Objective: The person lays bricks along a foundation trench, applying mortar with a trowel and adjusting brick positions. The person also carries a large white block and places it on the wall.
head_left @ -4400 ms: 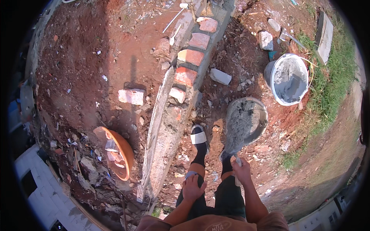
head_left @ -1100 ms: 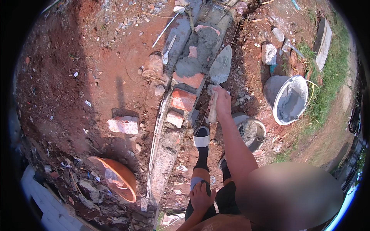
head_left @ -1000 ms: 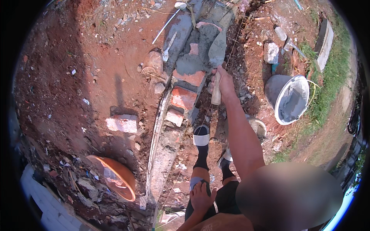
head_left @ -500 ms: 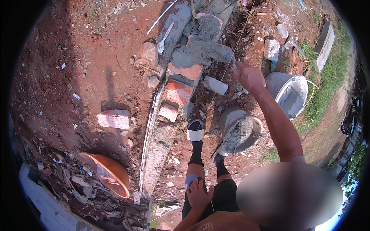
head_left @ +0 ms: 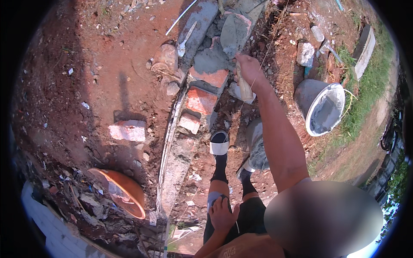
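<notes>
Head view: the trowel [head_left: 235,39], its blade grey with wet mortar, lies flat on the top of the brick course [head_left: 206,88], and the right hand [head_left: 248,71] has its fingers [head_left: 241,75] wrapped tight round the pale handle, just behind the blade. Ahead of those fingers and to their left a bed of grey mortar [head_left: 209,60] already covers the far bricks; nearer the person, three red bricks lie bare and unmortared, the closest small and tilted. By my judgement the course is part-way done: mortar is spread at the far end, the near bricks have none on top, and a loose pale brick [head_left: 128,130] lies well to the left of the fingers on the red earth, not yet in the row. A taut string runs past the right wrist along the line of the wall.

The left hand [head_left: 222,213] rests on the thigh, fingers spread and holding nothing. Below the right forearm a grey mortar pan [head_left: 257,144] stands by the feet; to the right of the fingers a grey bucket [head_left: 323,107] with a white rim holds some mix, though how much is hard to tell at this bend of the lens. An orange basin [head_left: 122,191] sits tipped among rubble at lower left. No package, label or sign shows; small white scraps on the soil are too small to read as such
</notes>
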Motion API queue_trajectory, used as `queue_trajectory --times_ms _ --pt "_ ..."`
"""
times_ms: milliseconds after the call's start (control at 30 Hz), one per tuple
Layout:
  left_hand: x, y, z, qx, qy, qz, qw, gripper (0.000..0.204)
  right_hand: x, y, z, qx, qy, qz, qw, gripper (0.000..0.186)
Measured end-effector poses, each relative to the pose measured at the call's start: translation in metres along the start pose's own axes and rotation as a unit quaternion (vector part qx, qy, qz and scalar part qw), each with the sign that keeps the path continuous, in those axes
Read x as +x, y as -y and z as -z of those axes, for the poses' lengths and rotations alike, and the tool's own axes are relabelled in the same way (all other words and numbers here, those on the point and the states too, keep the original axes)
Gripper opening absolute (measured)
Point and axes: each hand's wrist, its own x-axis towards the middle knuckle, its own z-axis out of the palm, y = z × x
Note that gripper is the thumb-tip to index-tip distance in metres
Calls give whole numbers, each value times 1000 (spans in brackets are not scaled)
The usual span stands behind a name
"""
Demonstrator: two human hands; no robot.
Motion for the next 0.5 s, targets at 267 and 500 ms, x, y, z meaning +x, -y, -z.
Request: queue_trajectory --times_ms 267,500 --pt "-6 1 -1 42 12 -9 999 53 18 -64 -3 -438 -89 241 861 41" --pt "-26 2 -18 29 36 9 999 55 -148 -87 60 -397 -72 117 908 40"
